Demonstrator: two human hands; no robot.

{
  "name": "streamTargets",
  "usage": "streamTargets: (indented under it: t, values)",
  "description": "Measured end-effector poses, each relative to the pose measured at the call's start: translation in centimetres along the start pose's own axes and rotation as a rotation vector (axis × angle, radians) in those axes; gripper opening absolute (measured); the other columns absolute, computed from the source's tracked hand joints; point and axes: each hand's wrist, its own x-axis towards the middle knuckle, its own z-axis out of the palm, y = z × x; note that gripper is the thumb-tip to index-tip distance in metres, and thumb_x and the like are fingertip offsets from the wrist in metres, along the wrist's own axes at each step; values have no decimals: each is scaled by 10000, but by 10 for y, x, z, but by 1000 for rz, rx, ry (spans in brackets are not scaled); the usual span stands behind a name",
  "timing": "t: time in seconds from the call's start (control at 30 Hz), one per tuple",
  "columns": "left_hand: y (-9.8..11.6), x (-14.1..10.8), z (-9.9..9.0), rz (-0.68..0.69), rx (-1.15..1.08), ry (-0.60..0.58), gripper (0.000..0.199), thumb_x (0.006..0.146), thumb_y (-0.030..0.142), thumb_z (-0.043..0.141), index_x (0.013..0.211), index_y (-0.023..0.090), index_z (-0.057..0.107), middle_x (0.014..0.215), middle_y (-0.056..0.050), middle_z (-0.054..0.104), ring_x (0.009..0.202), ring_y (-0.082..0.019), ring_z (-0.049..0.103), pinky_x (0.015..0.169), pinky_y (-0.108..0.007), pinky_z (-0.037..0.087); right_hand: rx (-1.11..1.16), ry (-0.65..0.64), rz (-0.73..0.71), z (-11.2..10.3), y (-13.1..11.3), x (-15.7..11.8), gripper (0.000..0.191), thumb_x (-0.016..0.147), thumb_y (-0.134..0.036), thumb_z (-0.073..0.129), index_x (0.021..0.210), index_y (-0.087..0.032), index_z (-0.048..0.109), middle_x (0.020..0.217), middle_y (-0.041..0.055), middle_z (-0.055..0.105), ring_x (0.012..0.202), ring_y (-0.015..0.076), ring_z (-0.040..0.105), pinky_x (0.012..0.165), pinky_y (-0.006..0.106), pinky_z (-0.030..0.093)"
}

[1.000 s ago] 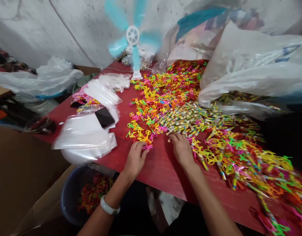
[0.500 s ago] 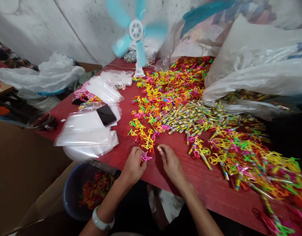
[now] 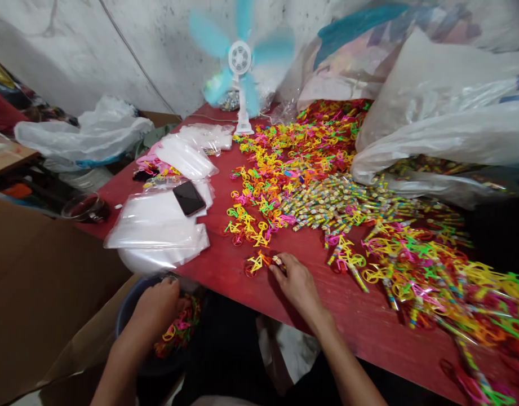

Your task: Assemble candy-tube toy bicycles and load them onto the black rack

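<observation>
My hands are apart: at five o'clock from the middle of the view, my right hand [image 3: 300, 286] pinches a small patterned tube [image 3: 279, 260] above the red table [image 3: 238, 290]; at eight, my left hand [image 3: 158, 304] is at the blue tub [image 3: 120, 317], its grip impossible to tell. A light fingertip pinch, leaving the tube's end free, would probably suit it best; squeezing could crease it. The tube looks short and slim, pale with dark specks. Beside it, at six o'clock, a yellow plastic bicycle [image 3: 256, 263] shows thin, open wheels.
</observation>
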Motion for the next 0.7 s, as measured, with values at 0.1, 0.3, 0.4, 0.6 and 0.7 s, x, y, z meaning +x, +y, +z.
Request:
streamTargets:
  t: [0.1, 0.3, 0.4, 0.6, 0.7]
  values:
    - [38, 12, 19, 113, -206, 35, 155, 851, 293, 511, 772, 203, 609, 845, -63, 643, 792, -217, 604, 738, -328, 462, 29, 7, 6, 2, -1, -3, 118, 866, -270, 512, 897, -192, 596, 840, 68, 665, 775, 221, 627, 672, 295, 447]
    - [119, 46, 74, 155, -537, 183, 200, 702, 209, 699, 895, 195, 648, 955, -76, 620, 985, -257, 543, 911, -412, 415, 68, 37, 19, 4, -5, -4, 160, 866, -278, 479, 919, -190, 602, 893, 91, 669, 816, 234, 629, 726, 337, 476]
    - [126, 52, 81, 135, -689, 67, 94, 695, 119, 636, 744, 199, 623, 793, -22, 625, 841, -204, 563, 809, -332, 425, 215, 86, 36, 2, -4, -7, 212, 871, -325, 476, 998, -181, 567, 953, 103, 660, 870, 236, 629, 776, 366, 496]
    - [125, 38, 73, -106, -1174, -47, 155, 711, 323, 631, 705, 168, 627, 630, 22, 574, 612, -128, 493, 614, -240, 366, 473, 130, 123, -5, -10, -41, 256, 925, -365, 441, 1087, -197, 547, 1011, 97, 649, 893, 199, 631, 789, 339, 516]
    - [132, 31, 73, -127, -1275, -84, 211, 666, 355, 672, 706, 152, 633, 647, 14, 589, 628, -123, 492, 636, -241, 379, 501, 65, 152, -7, -17, -56, 238, 930, -364, 465, 1056, -208, 595, 964, 69, 671, 848, 185, 639, 772, 318, 517]
